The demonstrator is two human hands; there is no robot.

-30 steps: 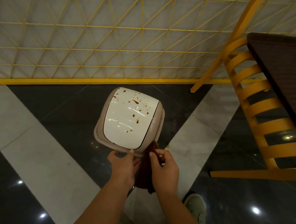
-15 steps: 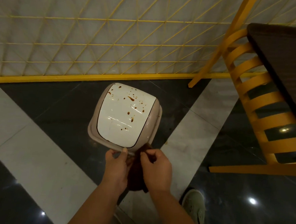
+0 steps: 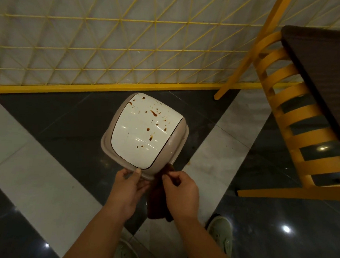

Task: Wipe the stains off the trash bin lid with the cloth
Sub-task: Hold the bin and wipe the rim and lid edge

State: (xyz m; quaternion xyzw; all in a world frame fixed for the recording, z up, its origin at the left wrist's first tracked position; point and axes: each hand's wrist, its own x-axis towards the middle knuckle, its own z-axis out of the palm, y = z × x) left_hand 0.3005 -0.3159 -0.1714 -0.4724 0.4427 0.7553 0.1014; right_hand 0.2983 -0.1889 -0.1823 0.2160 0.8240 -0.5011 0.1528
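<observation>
Lid in hand, stains unwiped

Glossy white plastic, domed and rounded-square with a beige rim: the trash bin lid [image 3: 143, 131] hangs above the dark floor [image 3: 66, 127], flecked with brown stains [image 3: 154, 113] (mostly toward its far edge). My left hand [image 3: 129, 188] grips its near rim, thumb on top. My right hand [image 3: 179, 190] pinches the dark brown cloth [image 3: 157, 203], soft and drooping between both wrists.
</observation>
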